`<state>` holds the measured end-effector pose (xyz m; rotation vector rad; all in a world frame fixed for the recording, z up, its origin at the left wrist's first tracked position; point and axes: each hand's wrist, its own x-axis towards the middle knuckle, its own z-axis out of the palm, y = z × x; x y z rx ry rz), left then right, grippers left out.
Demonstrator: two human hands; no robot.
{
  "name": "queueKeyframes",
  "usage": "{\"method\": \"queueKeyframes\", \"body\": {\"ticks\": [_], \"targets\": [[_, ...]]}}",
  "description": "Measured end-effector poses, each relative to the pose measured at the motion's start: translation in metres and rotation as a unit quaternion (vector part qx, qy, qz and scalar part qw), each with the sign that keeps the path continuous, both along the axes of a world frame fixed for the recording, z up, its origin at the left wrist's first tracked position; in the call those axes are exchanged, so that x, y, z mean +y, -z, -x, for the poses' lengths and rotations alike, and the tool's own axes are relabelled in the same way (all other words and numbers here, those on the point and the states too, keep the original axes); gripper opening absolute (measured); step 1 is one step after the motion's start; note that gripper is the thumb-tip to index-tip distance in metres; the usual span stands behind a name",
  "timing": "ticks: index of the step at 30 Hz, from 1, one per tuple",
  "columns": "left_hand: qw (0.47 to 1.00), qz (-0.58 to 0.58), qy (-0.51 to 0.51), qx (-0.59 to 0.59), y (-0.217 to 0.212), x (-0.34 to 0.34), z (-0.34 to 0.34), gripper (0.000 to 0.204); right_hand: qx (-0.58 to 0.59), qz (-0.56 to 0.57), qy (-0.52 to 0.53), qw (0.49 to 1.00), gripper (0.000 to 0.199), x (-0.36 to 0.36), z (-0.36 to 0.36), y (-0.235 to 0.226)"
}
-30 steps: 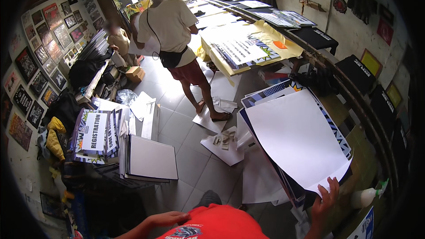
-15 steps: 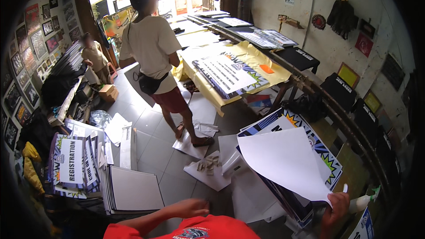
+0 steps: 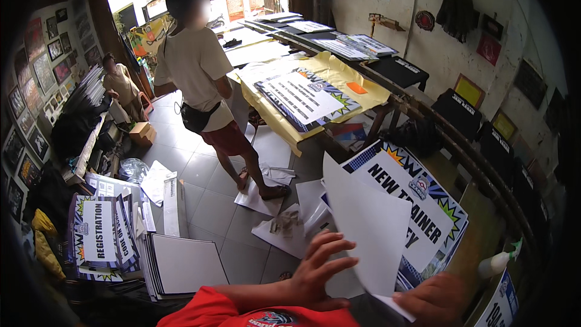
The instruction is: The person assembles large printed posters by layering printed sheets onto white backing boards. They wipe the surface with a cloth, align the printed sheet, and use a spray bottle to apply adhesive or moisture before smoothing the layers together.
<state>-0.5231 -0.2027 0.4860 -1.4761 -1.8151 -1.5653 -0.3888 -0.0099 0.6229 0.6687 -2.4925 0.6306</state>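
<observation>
My right hand (image 3: 433, 300) is closed on the near corner of a white sheet (image 3: 370, 218), which stands up in a curve. Beneath and beside it lies a stack of printed signs (image 3: 399, 179) with blue, yellow and green burst patterns round a white panel; more of the top sign's dark lettering shows on the right side. My left hand (image 3: 316, 271) hovers just left of the sheet, fingers spread, with nothing in it. It seems apart from the sheet.
A spray bottle (image 3: 495, 264) stands at the right. Ahead, a person (image 3: 195, 72) stands beside a paper-covered table (image 3: 284, 139) bearing another sign. White boards (image 3: 184, 263) and printed signs (image 3: 97, 230) lean at the left. Loose papers (image 3: 275, 230) lie on the floor.
My right hand has drawn the sheet's corner left and nearer, uncovering more of the top sign. My left hand has risen toward the sheet and spread its fingers.
</observation>
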Motion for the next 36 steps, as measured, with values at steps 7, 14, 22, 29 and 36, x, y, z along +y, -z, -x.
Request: {"method": "queueKeyframes", "body": {"ticks": [7, 14, 22, 29, 36], "targets": [[0.997, -0.048, -0.05, -0.027, -0.017, -0.028, -0.062, 0.04, -0.005, 0.092, -0.212, 0.973, 0.029, 0.011, 0.002, 0.028], [0.995, -0.032, -0.08, -0.057, -0.019, -0.055, -0.117, 0.023, -0.04, 0.111, -0.311, 0.943, 0.021, -0.007, 0.004, 0.045], [0.982, -0.075, -0.138, -0.104, -0.003, -0.096, -0.179, 0.026, -0.096, 0.102, -0.421, 0.896, 0.022, -0.053, 0.009, 0.061], [0.974, -0.019, -0.215, -0.071, -0.002, -0.15, -0.213, 0.025, -0.104, 0.036, -0.448, 0.887, 0.03, -0.109, 0.007, 0.059], [0.979, -0.012, -0.108, -0.171, 0.0, -0.239, -0.212, 0.022, -0.126, 0.019, -0.39, 0.912, 0.023, -0.195, -0.013, 0.057]]}}
